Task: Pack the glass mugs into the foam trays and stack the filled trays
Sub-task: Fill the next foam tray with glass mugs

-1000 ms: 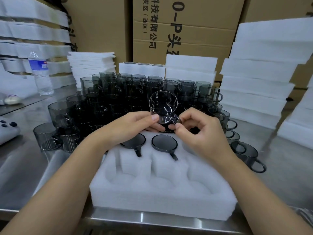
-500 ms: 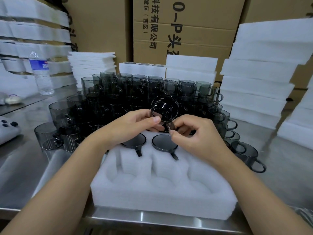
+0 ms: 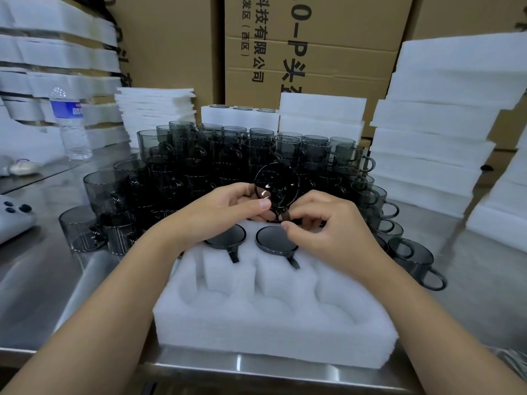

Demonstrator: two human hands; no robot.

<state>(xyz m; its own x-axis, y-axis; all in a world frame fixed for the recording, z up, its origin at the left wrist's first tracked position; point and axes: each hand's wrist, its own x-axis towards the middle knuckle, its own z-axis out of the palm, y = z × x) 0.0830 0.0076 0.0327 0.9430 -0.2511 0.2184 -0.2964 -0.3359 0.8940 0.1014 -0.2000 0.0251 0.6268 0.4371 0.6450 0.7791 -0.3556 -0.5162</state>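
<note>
The right hand (image 3: 330,232) hides the foam tray's (image 3: 271,332) far-right pocket.

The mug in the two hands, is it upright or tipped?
Tipped: the mug turns its round outline to the camera, handle pointing down at the right hand; the left hand holds its side.

Watching the feed from my end, the only print I can read is on the middle cardboard carton (image 3: 328,52) at the back. One black column, running top to bottom, reads 科技有限公司. A smaller column just left of it reads 发区(西区), with its start cut off by the top edge. A much larger column reads "0—P头", and the next character is half hidden behind the foam stack (image 3: 322,109) (I can't make it out). The water bottle (image 3: 71,129) at left has a blue label, but its lettering is too blurred to read.
</note>
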